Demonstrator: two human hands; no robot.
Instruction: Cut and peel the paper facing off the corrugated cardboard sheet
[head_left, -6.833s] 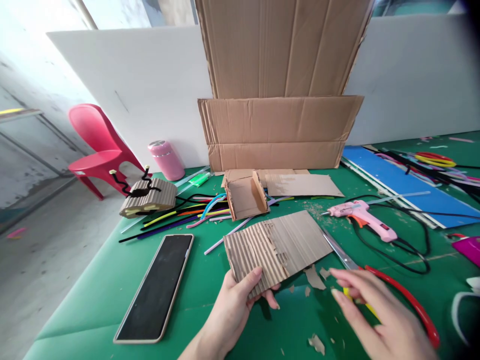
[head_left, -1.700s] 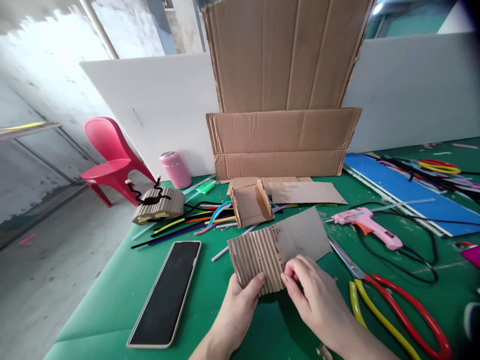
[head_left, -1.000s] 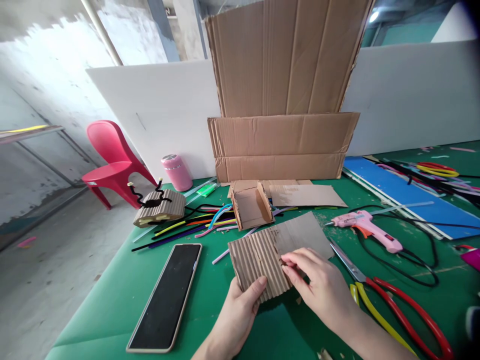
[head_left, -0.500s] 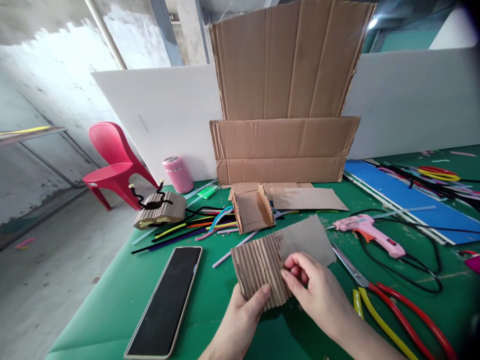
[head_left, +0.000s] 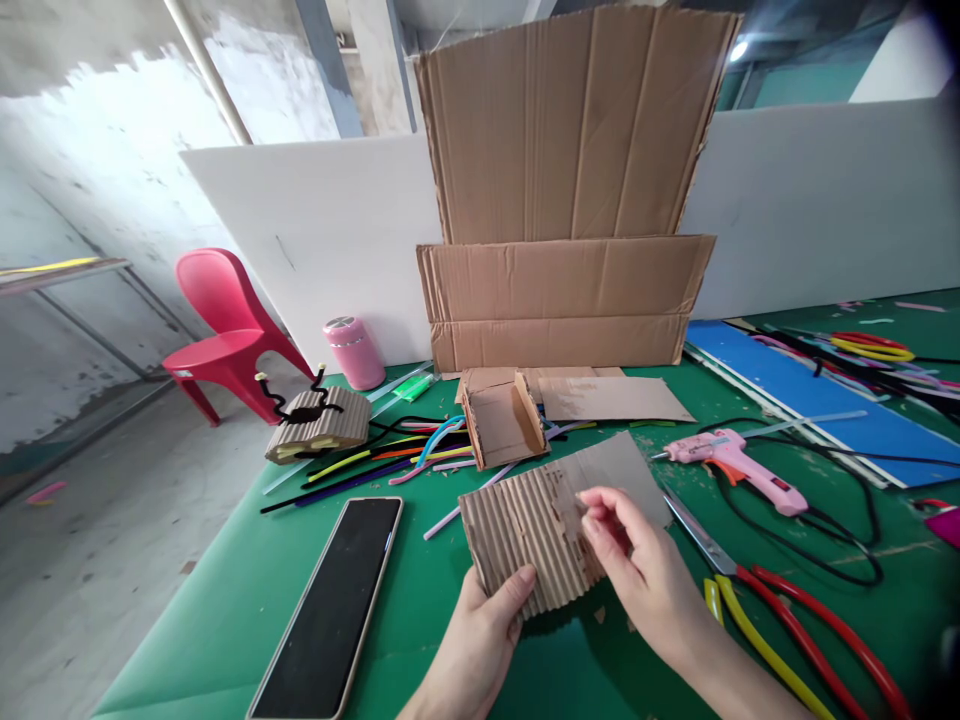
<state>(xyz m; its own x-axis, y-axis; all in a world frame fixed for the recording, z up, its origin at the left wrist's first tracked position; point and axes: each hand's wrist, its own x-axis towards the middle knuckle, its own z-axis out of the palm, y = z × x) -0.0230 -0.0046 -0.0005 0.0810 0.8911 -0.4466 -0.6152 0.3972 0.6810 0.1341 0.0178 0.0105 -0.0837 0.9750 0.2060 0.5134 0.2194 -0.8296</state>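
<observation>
A piece of corrugated cardboard slants over the green table, its ridges bare on the left part and smooth paper still covering the upper right. My left hand grips its lower left edge, thumb on the ridges and fingers underneath. With fingertips pinched together, my right hand is at the border between ridges and smooth paper; whether a scrap is between the fingertips is too small to make out. Small torn paper bits lie on the table below the cardboard.
A phone lies left of my hands. On the right are scissors and a pink glue gun. Behind the cardboard stand a small cardboard tray, pipe cleaners, a ridged cardboard figure and a pink bottle.
My right hand has shifted slightly right and up along the cardboard. More ridges show near its fingertips, and small paper bits now show on the table below. My left hand keeps its grip.
</observation>
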